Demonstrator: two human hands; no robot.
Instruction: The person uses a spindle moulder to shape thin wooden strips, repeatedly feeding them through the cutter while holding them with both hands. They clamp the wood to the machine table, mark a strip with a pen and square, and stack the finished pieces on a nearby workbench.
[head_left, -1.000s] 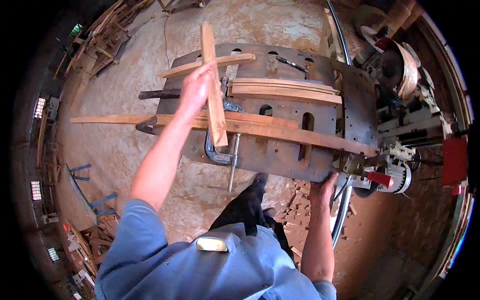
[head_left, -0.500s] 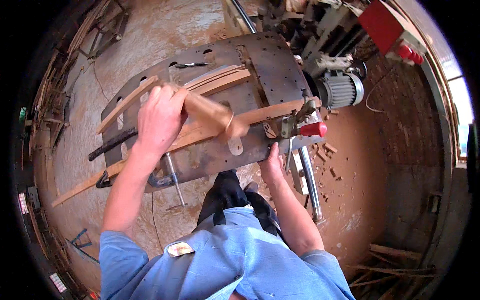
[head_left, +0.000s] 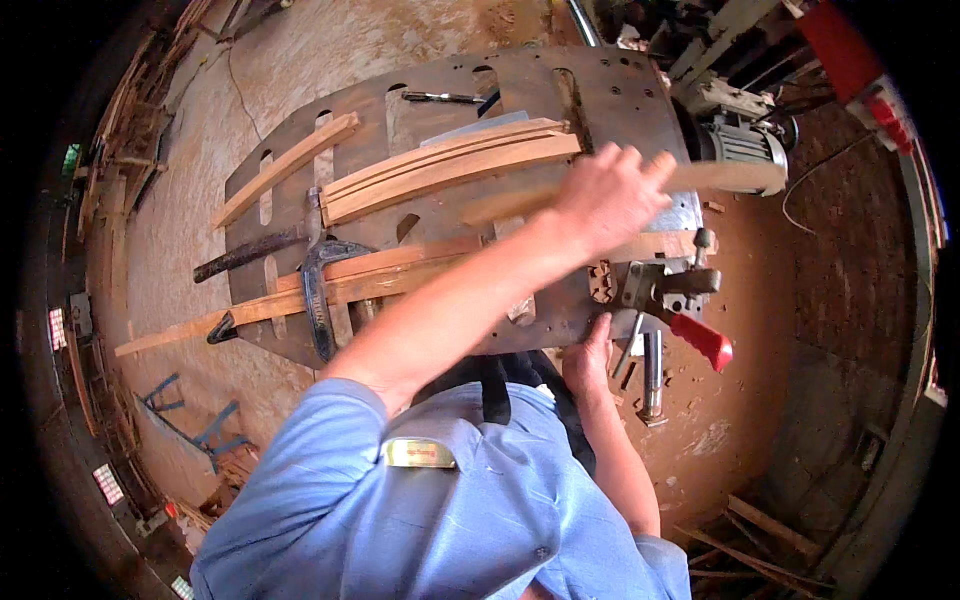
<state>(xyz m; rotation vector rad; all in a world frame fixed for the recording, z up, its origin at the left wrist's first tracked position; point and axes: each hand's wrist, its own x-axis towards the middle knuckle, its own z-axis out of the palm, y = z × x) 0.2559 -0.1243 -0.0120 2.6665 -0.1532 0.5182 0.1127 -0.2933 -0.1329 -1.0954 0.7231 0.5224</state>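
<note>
- Has at far left, down on the floor, a blue metal stand point(head_left: 205, 438), with loose wood scraps point(head_left: 237, 464) near it.
- Has a long wooden strip point(head_left: 255, 313) jutting past the left edge of a dark, slotted metal bench point(head_left: 527, 75) and running along the near side toward the right, with a shorter strip point(head_left: 400, 261) alongside.
- Has a black bar point(head_left: 248, 256) poking over the same left edge, just beyond the long strip.
- Has a short curved wooden piece point(head_left: 287, 170) resting farther back, across the slots.
- Pins both strips with a dark C-clamp point(head_left: 317, 300).
- Has a stack of curved wooden pieces point(head_left: 450, 172) at mid-bench, beyond the strips.
- Has a black pen-like tool point(head_left: 440, 97) lying behind the stack.
- Rests the right grip point(head_left: 588, 360) at the near edge, thumb up against it; cannot tell whether spread or pressed together, with fingers hidden below.
- Holds a blurred wooden piece point(head_left: 722, 177) above the bench's right part, left grip point(head_left: 613, 200) wrapped round its middle, forearm slanting over the strips.
- Has a red-handled clamp point(head_left: 702, 338) at the right corner, near the right grip.
- Has a gray motor point(head_left: 745, 145) beyond the bench's right end, partly behind the held piece, and a red box point(head_left: 845, 55) at upper right.
</note>
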